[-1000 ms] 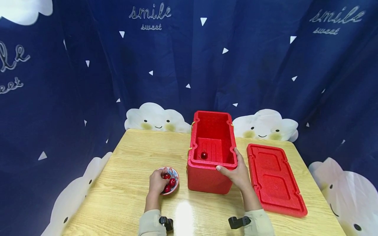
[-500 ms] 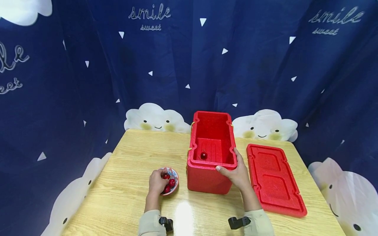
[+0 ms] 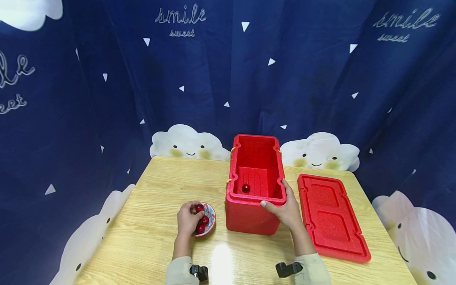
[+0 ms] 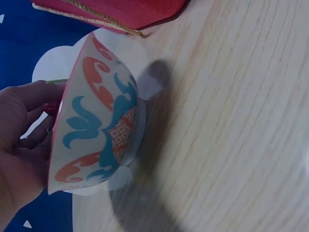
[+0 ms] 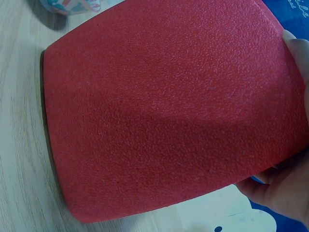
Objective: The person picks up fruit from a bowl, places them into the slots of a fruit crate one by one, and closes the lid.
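Over the patterned bowl [image 3: 212,223], my left hand [image 3: 187,218] pinches a cherry [image 3: 199,207] at the rim's left side. Other cherries [image 3: 201,228] lie in the bowl below the fingers. In the left wrist view a bit of red cherry [image 4: 50,108] shows between thumb and fingers, and the bowl wall [image 4: 96,121] hides the rest. My right hand [image 3: 287,209] grips the near right corner of the red foam box [image 3: 251,217], thumb at the front rim and fingers along the right side. A single cherry [image 3: 246,187] sits on the floor of the open box.
A red lid [image 3: 333,217] lies flat on the wooden table [image 3: 171,178], right of the box. Yellow cord [image 3: 228,181] hangs at the box's left side. A blue curtain [image 3: 213,71] with clouds stands behind the table.
My left hand has shifted slightly left and lifted a little, and the pinched cherry has come up toward the bowl's rim. The right hand and the box have stayed in place.
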Demonstrator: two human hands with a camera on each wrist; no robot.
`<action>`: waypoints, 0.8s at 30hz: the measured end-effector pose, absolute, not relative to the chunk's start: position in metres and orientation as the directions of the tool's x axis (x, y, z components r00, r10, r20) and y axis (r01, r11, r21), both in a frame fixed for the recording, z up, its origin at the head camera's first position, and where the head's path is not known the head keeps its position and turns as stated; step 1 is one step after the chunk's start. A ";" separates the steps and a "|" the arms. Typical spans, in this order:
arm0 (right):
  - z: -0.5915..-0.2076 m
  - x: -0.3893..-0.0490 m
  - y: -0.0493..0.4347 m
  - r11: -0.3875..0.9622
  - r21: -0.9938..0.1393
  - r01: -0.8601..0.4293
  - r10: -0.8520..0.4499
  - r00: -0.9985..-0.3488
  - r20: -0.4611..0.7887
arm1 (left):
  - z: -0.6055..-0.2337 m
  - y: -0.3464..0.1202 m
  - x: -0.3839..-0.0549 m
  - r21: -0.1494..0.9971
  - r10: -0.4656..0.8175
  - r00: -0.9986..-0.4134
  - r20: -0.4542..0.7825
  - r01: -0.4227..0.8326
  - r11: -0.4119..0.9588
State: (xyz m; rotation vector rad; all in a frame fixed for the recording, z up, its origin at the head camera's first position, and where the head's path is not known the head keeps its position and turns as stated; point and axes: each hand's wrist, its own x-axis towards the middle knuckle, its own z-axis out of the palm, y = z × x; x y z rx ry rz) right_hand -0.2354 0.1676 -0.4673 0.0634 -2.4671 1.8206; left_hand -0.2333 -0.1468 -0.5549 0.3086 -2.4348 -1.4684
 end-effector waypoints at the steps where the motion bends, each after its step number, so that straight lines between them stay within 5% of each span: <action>1: -0.467 -0.235 0.167 0.294 -0.953 -0.080 0.010 -0.996 0.087 | -0.554 -0.147 -0.233 0.890 -0.330 -0.935 0.133 -0.034 0.455; 24: -0.466 -0.233 0.167 0.282 -0.956 -0.074 0.008 -0.997 0.080 | -0.507 -0.139 -0.225 0.914 -0.342 -0.916 0.211 0.060 0.402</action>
